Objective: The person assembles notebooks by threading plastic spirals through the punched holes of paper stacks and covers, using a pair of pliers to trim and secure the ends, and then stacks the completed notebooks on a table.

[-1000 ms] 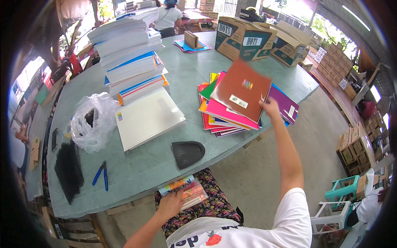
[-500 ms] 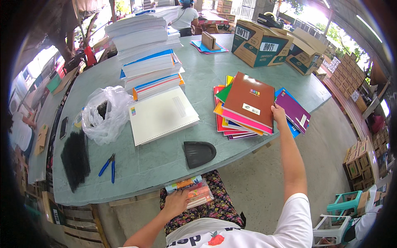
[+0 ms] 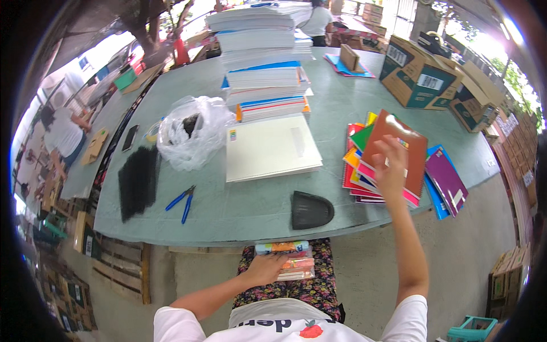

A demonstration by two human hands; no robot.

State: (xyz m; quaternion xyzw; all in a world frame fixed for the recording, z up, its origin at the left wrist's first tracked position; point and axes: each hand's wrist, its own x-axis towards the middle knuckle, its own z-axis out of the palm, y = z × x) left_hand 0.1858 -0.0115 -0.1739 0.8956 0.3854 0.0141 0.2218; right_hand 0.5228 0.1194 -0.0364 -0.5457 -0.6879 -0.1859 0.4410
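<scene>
On my lap, my left hand (image 3: 266, 269) holds a plastic-wrapped pack (image 3: 298, 267) with blue, orange and pink colours, its fingers laid over the near left side. My right hand (image 3: 390, 168) is open above a brown spiral notebook (image 3: 411, 134), fingers apart and slightly curled, with nothing in them. That notebook tops an uneven stack of coloured notebooks (image 3: 351, 149), with red, green, yellow and pink edges showing. Just right of the stack, a purple notebook (image 3: 447, 181) overlaps a blue one (image 3: 439, 202).
Left of centre stand a white notebook (image 3: 270, 149) and a tall paper stack (image 3: 259, 40). A plastic bag (image 3: 194, 137), black wire coils (image 3: 138, 185), blue-handled pliers (image 3: 186, 206), a phone (image 3: 130, 138) and a black curved piece (image 3: 311, 211) lie about. Cartons (image 3: 419, 74) stand far right.
My right hand has let go of the brown notebook's right edge and moved left over its cover. My left hand stays on the pack. The whole view has swung left.
</scene>
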